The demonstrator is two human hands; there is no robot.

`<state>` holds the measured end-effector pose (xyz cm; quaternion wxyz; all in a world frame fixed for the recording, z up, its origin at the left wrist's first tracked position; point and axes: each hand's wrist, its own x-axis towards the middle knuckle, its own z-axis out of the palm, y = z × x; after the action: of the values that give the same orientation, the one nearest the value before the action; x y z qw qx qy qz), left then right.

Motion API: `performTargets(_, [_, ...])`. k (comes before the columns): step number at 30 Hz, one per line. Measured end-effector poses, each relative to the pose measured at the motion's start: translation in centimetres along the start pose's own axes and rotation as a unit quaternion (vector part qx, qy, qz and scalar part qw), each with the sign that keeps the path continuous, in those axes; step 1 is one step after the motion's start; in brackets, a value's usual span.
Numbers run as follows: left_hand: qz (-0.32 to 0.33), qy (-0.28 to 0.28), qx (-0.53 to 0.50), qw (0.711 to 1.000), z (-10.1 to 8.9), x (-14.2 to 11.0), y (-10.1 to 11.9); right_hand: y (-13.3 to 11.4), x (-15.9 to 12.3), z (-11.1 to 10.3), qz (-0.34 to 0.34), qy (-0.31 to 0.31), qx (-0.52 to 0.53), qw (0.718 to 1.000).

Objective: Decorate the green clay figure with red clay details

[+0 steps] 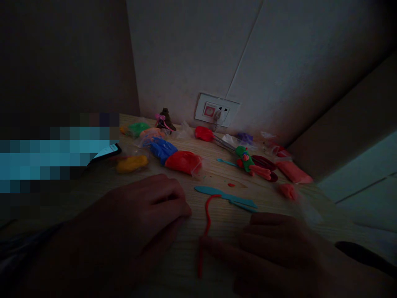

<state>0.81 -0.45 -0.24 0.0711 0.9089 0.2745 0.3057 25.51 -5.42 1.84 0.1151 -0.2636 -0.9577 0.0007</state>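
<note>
Two bare hands rest low over a pale wooden worktop [182,188] in dim light. The right hand [276,248] lies palm down, its outstretched index fingertip touching a thin red strand [208,215]; its other fingers are loosely bent. The strand runs from beneath that fingertip toward the wall, curving until its far end lies on a flat blue tool [226,196]; its near end points toward the person. The left hand [149,207], left of the strand and apart from it, is loosely curled, fingers together; whether it pinches anything cannot be told. Beyond the hands are bagged lumps of blue clay [163,150], red clay [183,162] and yellow clay [132,164]. Farther right, a green figure [245,159] lies by the scissors [263,162].
</note>
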Motion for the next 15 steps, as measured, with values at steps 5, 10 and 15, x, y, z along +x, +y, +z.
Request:
performTargets(5, [-0.022,-0.028,0.011,0.999,-0.21,-0.21,0.26,0.14,0.07,0.06,-0.026,0.002,0.027,0.999])
performTargets(10, [-0.022,-0.024,0.005,0.999,-0.25,-0.28,0.37,0.11,0.03,0.02,-0.001,-0.034,0.033,0.999])
performTargets(15, [-0.018,-0.031,0.009,0.999,-0.32,-0.08,0.37,0.13,0.13,0.09,-0.016,-0.012,0.036,0.999])
